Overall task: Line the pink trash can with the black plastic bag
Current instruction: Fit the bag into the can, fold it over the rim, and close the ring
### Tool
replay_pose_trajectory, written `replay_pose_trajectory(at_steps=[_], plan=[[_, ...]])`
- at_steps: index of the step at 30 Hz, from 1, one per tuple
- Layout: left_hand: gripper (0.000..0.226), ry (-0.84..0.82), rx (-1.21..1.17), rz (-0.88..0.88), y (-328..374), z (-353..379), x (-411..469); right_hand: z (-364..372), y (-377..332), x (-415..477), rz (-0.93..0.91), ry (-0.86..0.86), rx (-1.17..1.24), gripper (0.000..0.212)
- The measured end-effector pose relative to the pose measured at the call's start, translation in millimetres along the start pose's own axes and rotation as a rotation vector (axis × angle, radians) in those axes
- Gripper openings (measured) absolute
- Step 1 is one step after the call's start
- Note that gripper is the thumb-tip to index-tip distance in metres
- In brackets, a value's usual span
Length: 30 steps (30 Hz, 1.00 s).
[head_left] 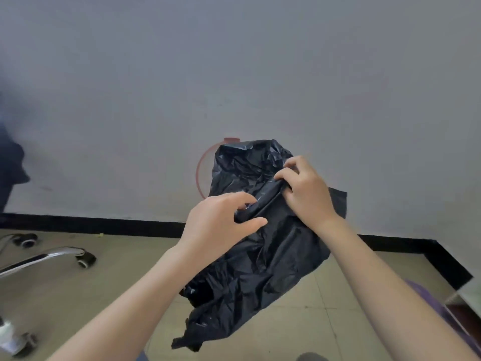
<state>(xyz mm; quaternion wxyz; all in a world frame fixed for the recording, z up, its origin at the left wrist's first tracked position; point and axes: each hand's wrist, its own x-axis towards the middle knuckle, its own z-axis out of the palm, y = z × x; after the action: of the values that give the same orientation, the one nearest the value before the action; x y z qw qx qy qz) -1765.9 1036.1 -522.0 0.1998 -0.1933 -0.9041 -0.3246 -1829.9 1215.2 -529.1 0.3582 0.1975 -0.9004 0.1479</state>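
A crumpled black plastic bag (263, 251) hangs in the air in front of me, held up by both hands along a bunched fold. My left hand (218, 222) pinches that fold at its lower left end. My right hand (307, 188) grips the same fold higher and to the right. Behind the bag, only a curved strip of the pink trash can (201, 168) rim shows against the wall; the bag hides the rest of the can.
A grey wall (234, 74) with a black baseboard (104, 225) faces me. A chrome office chair base with castors (52, 256) stands on the tiled floor at the left. A purple thing (429, 303) and a wall corner lie at the lower right.
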Motion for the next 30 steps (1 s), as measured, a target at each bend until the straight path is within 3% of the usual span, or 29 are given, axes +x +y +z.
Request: replay_pose_trajectory(at_steps=[7,13,18,22,25,28,30], plan=[[0.036,-0.227,0.108,-0.296,-66,38,-16,87,7,-43,0.163,-0.445,0.122,0.023],[0.077,-0.215,0.242,-0.627,-134,60,-44,127,-9,-71,0.147,-0.715,0.17,0.028],[0.102,-0.314,0.108,-0.765,-174,71,-58,144,-28,-94,0.235,-0.929,0.31,0.041],[0.11,-0.175,-0.133,-0.723,-183,79,-56,148,-36,-110,0.322,-0.972,0.356,0.035],[0.099,-0.101,-0.073,-0.659,-184,83,-51,143,-42,-114,0.359,-0.947,0.413,0.03],[0.057,-0.085,-0.014,-0.583,-187,85,-43,135,-42,-115,0.487,-0.811,0.528,0.026],[0.032,-0.051,-0.067,-0.563,-192,86,-40,131,-37,-117,0.608,-0.626,0.561,0.024]])
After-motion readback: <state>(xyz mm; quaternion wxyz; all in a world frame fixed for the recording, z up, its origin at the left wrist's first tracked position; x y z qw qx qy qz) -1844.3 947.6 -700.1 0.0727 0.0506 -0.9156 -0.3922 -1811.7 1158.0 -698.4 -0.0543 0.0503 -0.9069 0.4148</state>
